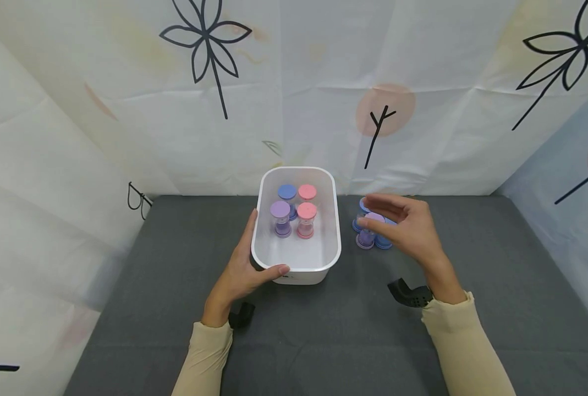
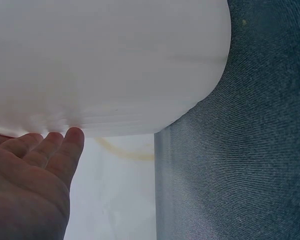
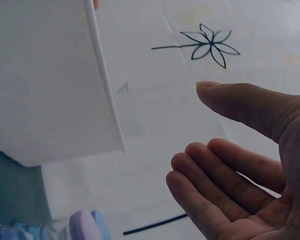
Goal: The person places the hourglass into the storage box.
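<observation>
A white plastic bin (image 1: 295, 263) stands on the dark cloth in the head view. Inside it, several small sand timers stand upright: one blue (image 1: 287, 192), one purple (image 1: 280, 212) and two pink ones, the nearer pink timer (image 1: 306, 212) included. My left hand (image 1: 241, 273) holds the bin's near left corner, thumb over the front rim and fingers against the side wall. Above a cluster of timers right of the bin, my right hand (image 1: 405, 224) hovers with fingers bent and apart, nothing between them. It partly hides the purple timer (image 1: 367, 237) and blue timers (image 1: 384, 242) below.
Dark grey cloth (image 1: 175, 330) covers the table. Behind and at both sides hang white sheets (image 1: 318, 126) printed with flowers and trees. The bin stands close to the back sheet. Black straps with camera mounts (image 1: 410, 295) sit on the wrists.
</observation>
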`<state>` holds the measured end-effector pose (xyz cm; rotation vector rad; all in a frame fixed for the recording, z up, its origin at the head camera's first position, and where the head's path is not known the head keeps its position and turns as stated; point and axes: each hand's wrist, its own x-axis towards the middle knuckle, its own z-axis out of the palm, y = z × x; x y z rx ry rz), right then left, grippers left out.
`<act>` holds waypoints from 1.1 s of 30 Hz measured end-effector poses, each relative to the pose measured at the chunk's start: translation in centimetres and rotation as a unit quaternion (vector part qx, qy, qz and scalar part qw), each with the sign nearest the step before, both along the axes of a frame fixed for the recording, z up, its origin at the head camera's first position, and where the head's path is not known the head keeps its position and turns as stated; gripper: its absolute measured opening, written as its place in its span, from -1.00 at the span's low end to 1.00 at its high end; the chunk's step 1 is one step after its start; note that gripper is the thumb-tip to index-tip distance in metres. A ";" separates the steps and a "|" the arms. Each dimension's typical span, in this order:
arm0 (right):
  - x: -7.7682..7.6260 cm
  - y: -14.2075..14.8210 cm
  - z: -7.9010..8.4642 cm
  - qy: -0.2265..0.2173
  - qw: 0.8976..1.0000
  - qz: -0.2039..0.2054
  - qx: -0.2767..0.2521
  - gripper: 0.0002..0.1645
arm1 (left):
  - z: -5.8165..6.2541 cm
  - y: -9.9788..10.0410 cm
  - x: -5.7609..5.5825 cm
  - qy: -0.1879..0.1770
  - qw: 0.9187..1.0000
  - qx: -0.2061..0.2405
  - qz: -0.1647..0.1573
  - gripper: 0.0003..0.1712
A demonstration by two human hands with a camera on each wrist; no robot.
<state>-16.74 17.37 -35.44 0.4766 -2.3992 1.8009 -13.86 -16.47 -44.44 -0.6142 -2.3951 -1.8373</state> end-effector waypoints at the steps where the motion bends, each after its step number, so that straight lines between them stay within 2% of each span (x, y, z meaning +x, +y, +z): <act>1: 0.2 0.2 -0.2 0.001 1.000 -0.007 -0.009 -0.45 | 0.0 0.0 0.0 0.000 1.000 0.000 -0.001 0.46; 5: 0.6 1.2 -1.2 0.004 0.999 -0.030 -0.033 -0.45 | -0.2 0.0 0.0 0.002 1.000 0.001 -0.002 0.46; 15: 1.0 2.4 -3.3 0.018 0.996 -0.069 -0.050 -0.47 | -0.2 0.1 -0.1 0.005 1.000 0.008 -0.006 0.45; 33: 1.0 4.4 -4.4 0.031 0.989 -0.136 -0.054 -0.45 | -0.1 0.0 -0.2 0.005 1.000 0.008 -0.009 0.45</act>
